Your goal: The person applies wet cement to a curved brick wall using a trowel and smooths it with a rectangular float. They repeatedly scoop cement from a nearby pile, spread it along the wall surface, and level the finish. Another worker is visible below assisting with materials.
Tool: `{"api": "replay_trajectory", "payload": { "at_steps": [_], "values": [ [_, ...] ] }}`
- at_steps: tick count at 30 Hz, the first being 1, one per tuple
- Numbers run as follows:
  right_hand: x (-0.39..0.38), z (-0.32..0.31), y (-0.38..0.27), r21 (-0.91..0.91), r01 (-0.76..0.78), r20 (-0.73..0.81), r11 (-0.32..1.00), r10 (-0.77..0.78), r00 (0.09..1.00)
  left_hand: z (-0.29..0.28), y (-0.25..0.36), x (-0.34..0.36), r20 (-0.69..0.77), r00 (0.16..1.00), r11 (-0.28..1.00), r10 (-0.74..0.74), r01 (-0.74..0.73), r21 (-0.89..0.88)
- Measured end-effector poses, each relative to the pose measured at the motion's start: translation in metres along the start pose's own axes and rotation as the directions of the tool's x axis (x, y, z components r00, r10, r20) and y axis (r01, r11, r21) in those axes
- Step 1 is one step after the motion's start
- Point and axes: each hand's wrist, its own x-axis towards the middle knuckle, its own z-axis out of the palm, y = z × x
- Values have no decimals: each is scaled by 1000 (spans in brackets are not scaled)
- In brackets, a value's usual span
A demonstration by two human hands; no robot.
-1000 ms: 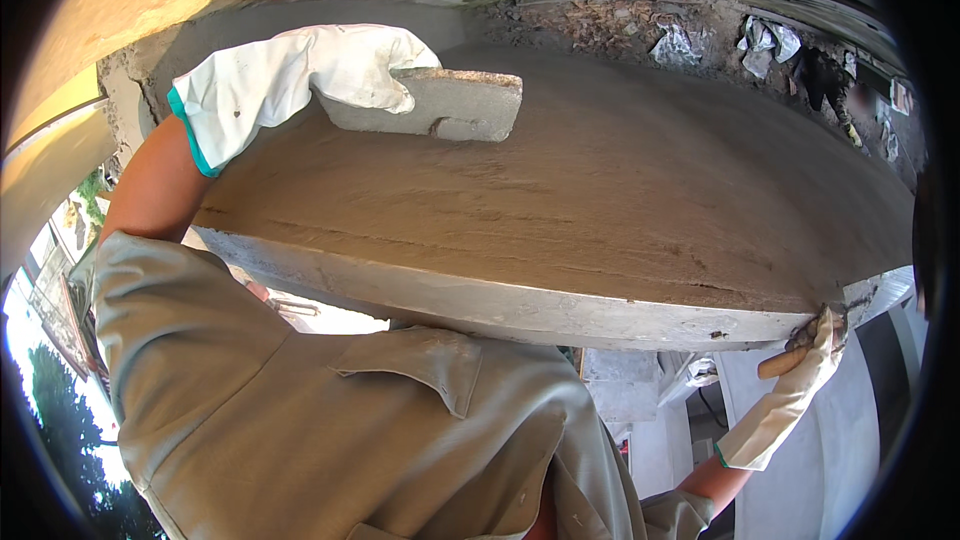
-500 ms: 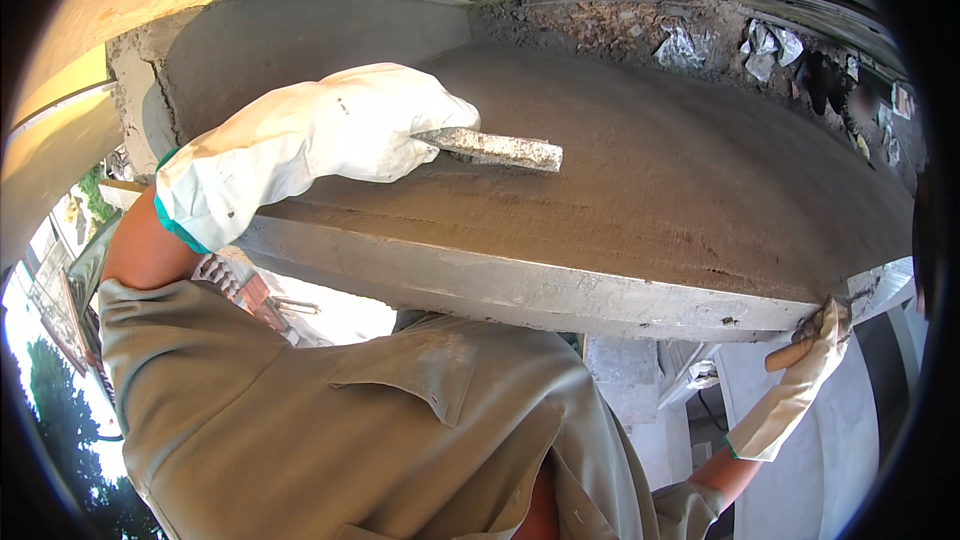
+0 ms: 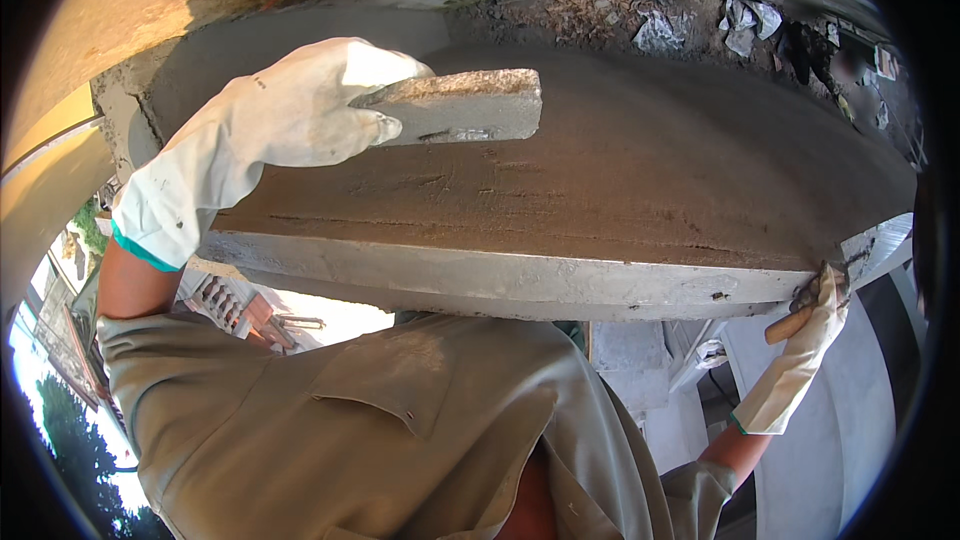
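My left hand [image 3: 320,110], in a white glove with a green cuff, is closed on a short, flat, mortar-crusted rectangular block [image 3: 470,105]. The block is tilted so that a grey face shows, above a surface of wet brown mortar [image 3: 620,160]. Far to the right, my gloved right hand [image 3: 826,315] is closed around a wooden-handled tool [image 3: 790,324] by the corner of the surface. The tool's metal end is mostly hidden by the fingers. A long pale straight-edged board [image 3: 500,280] runs along the mortar's near side. Fine ridges and pits mark the mortar near it.
Behind the mortar, a strip of rubble [image 3: 570,20] holds crumpled silvery scraps [image 3: 658,32]. A curved wall [image 3: 140,0] rises at the far left. Beneath the board, stacked reddish bricks [image 3: 262,315] and pale panels [image 3: 820,390] show lower down.
My left hand has lifted and shifted left, turning the block from nearly edge-on to showing its face. My right hand stays at the corner. The whole view has shifted slightly.
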Motion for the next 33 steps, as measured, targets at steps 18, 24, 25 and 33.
{"api": "replay_trajectory", "payload": {
  "at_steps": [18, 24, 25, 33],
  "values": [
    [-16, 18, -19, -2, -20, -83, 1000, 20, 996, 43, 34, 3, 94, 905, 851, 414, -422, 312],
    [-22, 23, -25, 69, -2, -32, 998, 4, 999, 14, 74, -3, 40, 971, 969, 237, -239, 64],
    [-23, 24, -26, 73, -10, -18, 997, 11, 1000, 18, 79, 10, 0, 961, 955, 276, -274, 112],
    [-29, 31, -35, 33, 1, -79, 999, 2, 997, 76, 118, 109, 59, 924, 906, 377, -382, 182]
  ]
}}
